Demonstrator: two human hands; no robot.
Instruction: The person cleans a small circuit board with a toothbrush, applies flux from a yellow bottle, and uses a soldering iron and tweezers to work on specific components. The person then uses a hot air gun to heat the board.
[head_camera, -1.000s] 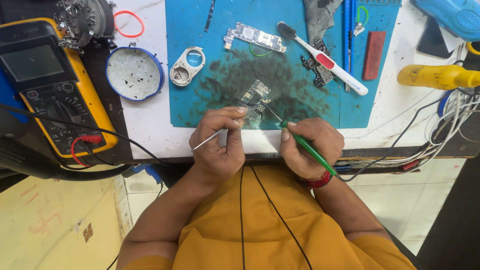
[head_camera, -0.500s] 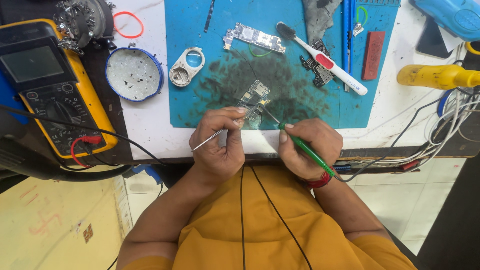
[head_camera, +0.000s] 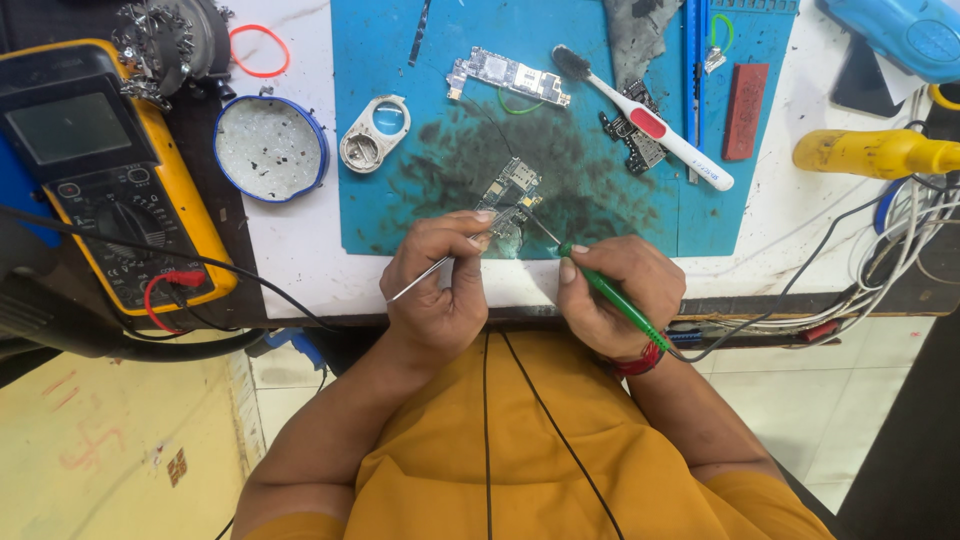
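Note:
My left hand (head_camera: 440, 280) grips thin metal tweezers (head_camera: 425, 279) whose tips reach a small circuit board (head_camera: 510, 197) lying on the blue work mat (head_camera: 400, 215). My right hand (head_camera: 612, 290) holds a green-handled tool (head_camera: 612, 295) like a pen, and its fine metal tip touches the same board from the right. Both hands rest at the near edge of the bench, close together.
A yellow multimeter (head_camera: 110, 170) with red and black leads sits at the left. A round blue-rimmed tin (head_camera: 270, 148), a metal ring part (head_camera: 375, 133), a second circuit board (head_camera: 507, 77), a toothbrush (head_camera: 645, 120), a red block (head_camera: 745, 97) and a yellow-handled tool (head_camera: 875, 152) lie around.
Both hands stay on the small board; the green tool's tip has shifted only slightly. Nothing else has moved.

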